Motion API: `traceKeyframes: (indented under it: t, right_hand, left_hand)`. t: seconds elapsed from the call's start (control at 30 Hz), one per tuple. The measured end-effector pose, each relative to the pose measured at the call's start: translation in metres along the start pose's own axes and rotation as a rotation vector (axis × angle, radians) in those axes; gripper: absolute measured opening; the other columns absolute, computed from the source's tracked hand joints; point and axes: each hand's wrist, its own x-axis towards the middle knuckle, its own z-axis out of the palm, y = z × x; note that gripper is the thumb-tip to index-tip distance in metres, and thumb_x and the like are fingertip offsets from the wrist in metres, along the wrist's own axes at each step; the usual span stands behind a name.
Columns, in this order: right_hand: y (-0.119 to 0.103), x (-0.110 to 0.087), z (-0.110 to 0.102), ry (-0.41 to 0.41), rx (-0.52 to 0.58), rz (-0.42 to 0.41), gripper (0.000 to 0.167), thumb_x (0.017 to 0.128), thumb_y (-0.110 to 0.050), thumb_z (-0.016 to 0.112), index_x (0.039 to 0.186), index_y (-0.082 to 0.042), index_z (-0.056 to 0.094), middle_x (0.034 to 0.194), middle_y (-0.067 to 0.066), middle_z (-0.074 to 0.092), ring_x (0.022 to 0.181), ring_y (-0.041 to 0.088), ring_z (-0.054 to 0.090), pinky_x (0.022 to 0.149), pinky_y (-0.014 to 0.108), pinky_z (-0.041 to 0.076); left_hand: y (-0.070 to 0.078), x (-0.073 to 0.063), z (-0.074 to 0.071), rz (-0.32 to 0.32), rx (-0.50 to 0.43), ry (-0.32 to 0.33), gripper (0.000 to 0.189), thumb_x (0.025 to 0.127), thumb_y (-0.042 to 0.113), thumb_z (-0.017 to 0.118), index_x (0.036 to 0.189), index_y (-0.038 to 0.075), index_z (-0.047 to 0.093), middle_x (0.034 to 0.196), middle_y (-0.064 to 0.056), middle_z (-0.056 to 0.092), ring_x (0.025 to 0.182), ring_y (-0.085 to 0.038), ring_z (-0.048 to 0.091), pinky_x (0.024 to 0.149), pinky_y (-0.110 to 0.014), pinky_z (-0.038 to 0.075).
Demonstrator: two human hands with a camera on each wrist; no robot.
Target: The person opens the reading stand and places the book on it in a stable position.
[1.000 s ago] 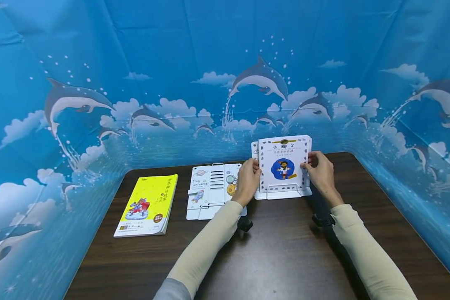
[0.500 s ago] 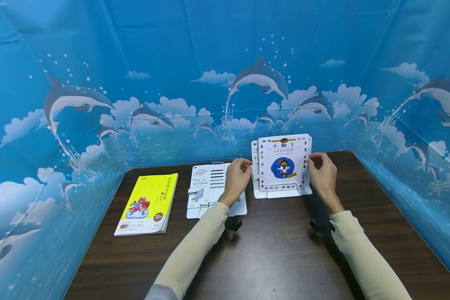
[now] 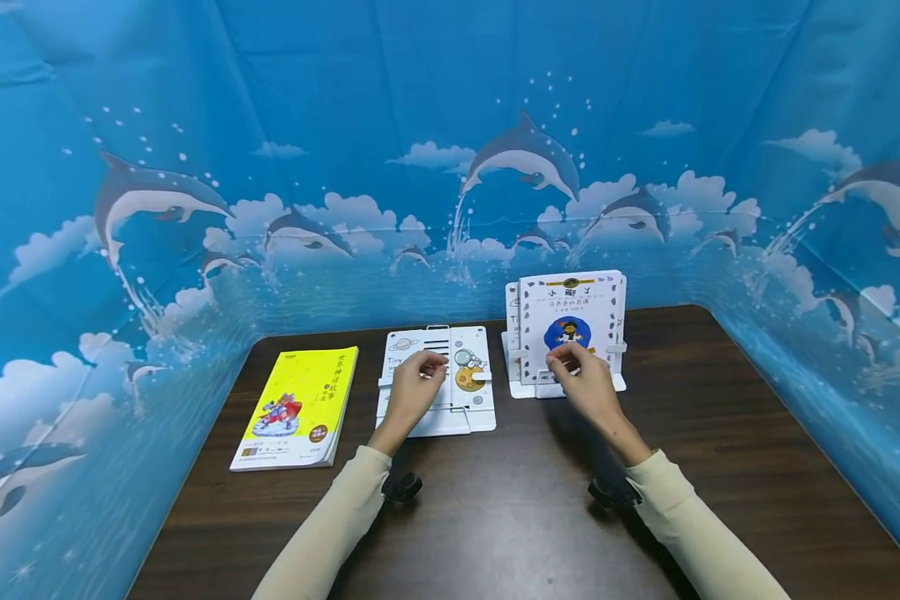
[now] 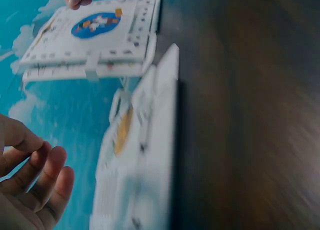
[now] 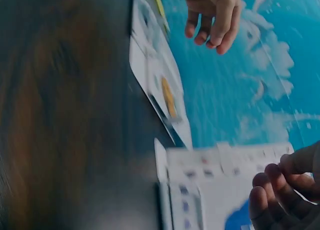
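A big blue cloth [image 3: 330, 108] with jumping dolphins and puffy clouds hung all around the back and sides. In front of it was the dark brown worktop [image 3: 495, 525]. Two pale sleeves [image 3: 330, 521] reached in over it from the near side. The yellow book [image 3: 300, 408] lay on the left part of the worktop, face up, with a red picture and a white strip at the bottom. Just beside it, in the middle, the lying stand [image 3: 461, 396] was white, with slots, a little spaceman and a yellow moon on it. To the right of that, near the back edge, the upright stand [image 3: 525, 389] leaned back a bit and held the white book [image 3: 567, 323], which had a round blue picture on its front. The left hand [image 3: 417, 387] was over the lying stand, its fingers loosely bent and its grip holding nothing. The right hand [image 3: 588, 387] was in front of the white book's lower part; its grip was loose and had nothing in it, though it was hard to see if a fingertip touched the cover. Smallest of all, a white clip [image 3: 617, 347] sat at the book's right edge.
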Motion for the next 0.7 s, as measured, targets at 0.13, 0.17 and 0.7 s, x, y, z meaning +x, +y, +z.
traceKeyframes:
  t: [0.13, 0.17, 0.7]
  right_hand:
    - [-0.007, -0.008, 0.022, -0.103, -0.003, -0.012, 0.008, 0.1, -0.011, 0.072, 0.102, -0.004, 0.074, 0.091, 0.011, 0.076, 0.078, 0.019, 0.069, 0.068, 0.024, 0.052]
    - [-0.008, -0.009, 0.027, -0.13, -0.015, -0.021, 0.008, 0.1, -0.011, 0.073, 0.101, -0.004, 0.074, 0.09, 0.01, 0.076, 0.078, 0.018, 0.068, 0.069, 0.024, 0.052]
    - [-0.025, -0.026, 0.097, -0.518, -0.175, -0.125, 0.006, 0.093, -0.01, 0.08, 0.095, -0.008, 0.075, 0.082, -0.002, 0.072, 0.073, 0.005, 0.06, 0.069, 0.025, 0.052]
  left_hand:
    - [-0.02, -0.016, -0.017, -0.065, 0.043, -0.022, 0.011, 0.098, 0.006, 0.07, 0.105, 0.006, 0.078, 0.099, -0.009, 0.077, 0.087, -0.02, 0.068, 0.077, -0.027, 0.054]
    - [-0.025, -0.02, -0.022, -0.084, 0.058, -0.028, 0.011, 0.098, 0.007, 0.071, 0.106, 0.006, 0.078, 0.099, -0.009, 0.077, 0.087, -0.02, 0.067, 0.078, -0.027, 0.053]
    - [-0.067, -0.057, -0.068, -0.271, 0.233, -0.226, 0.011, 0.097, 0.017, 0.075, 0.103, 0.008, 0.074, 0.087, -0.003, 0.067, 0.076, -0.014, 0.056, 0.07, -0.025, 0.045]
